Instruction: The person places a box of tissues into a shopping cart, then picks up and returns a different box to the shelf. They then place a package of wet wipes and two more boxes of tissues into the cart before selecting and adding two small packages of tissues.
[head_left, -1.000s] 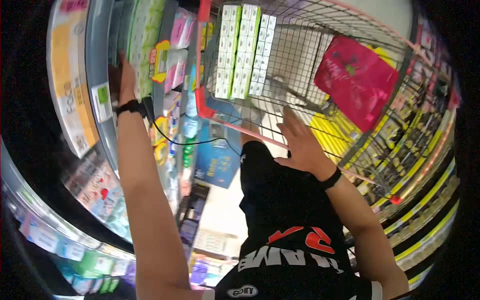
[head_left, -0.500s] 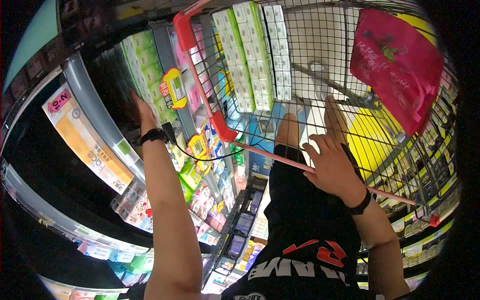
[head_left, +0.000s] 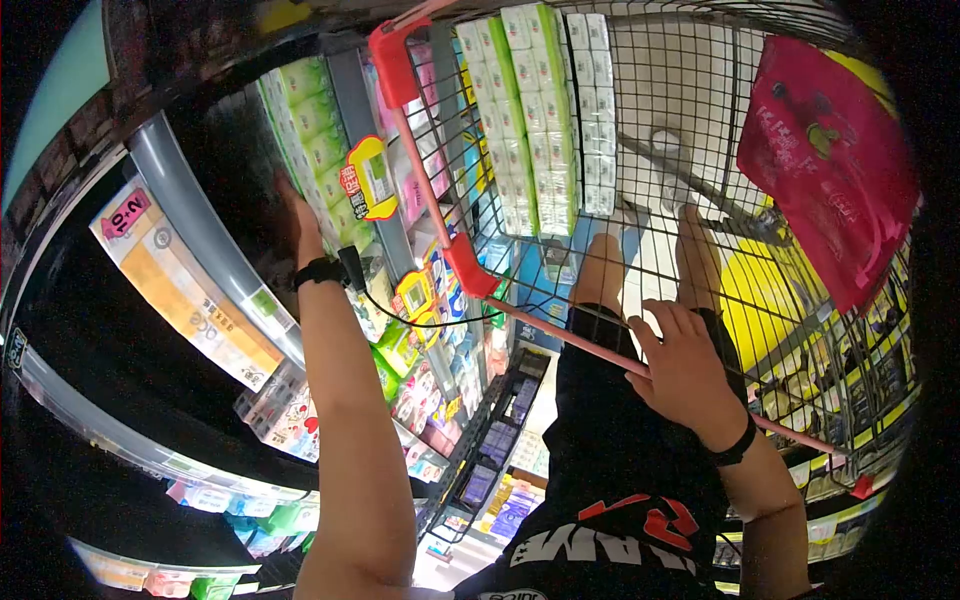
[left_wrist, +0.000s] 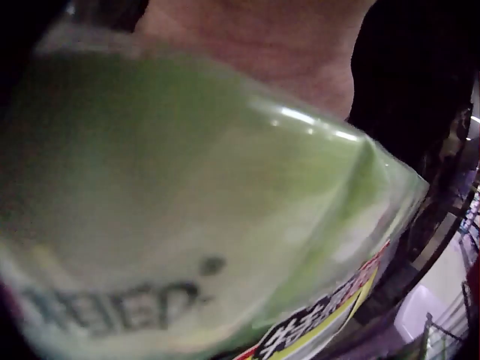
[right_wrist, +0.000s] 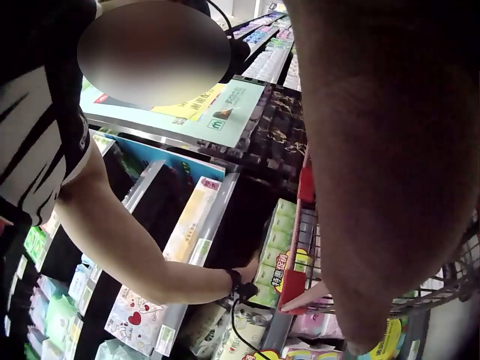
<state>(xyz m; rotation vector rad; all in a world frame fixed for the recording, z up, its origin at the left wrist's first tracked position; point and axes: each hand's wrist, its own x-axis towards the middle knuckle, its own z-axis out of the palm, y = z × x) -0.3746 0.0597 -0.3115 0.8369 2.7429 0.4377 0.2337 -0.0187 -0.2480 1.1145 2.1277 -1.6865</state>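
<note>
My left hand [head_left: 303, 225] reaches into a dark shelf gap and lies along the side of a green wrapped tissue pack [head_left: 315, 150]. Its fingers look straight where they show, and the pack hides part of them. Close up in the left wrist view, the pack's shiny green wrap [left_wrist: 172, 180] covers most of the hand. My right hand [head_left: 690, 380] rests on the pink rail [head_left: 575, 342] of a wire shopping cart, fingers spread and loosely bent over it. Inside the cart stand tall white-and-green tissue packs [head_left: 545, 130].
A dark red bag [head_left: 825, 170] is at the cart's right side. The cart's red corner piece [head_left: 468, 268] sits close to the shelf. A yellow-red price tag [head_left: 372, 180] juts from the shelf edge. A black cable [head_left: 420, 323] runs from the left wrist.
The head view has swung, so shelf and cart appear shifted right. My left hand stays beside the green pack, more of it visible than at first. My right hand stays at the cart rail.
</note>
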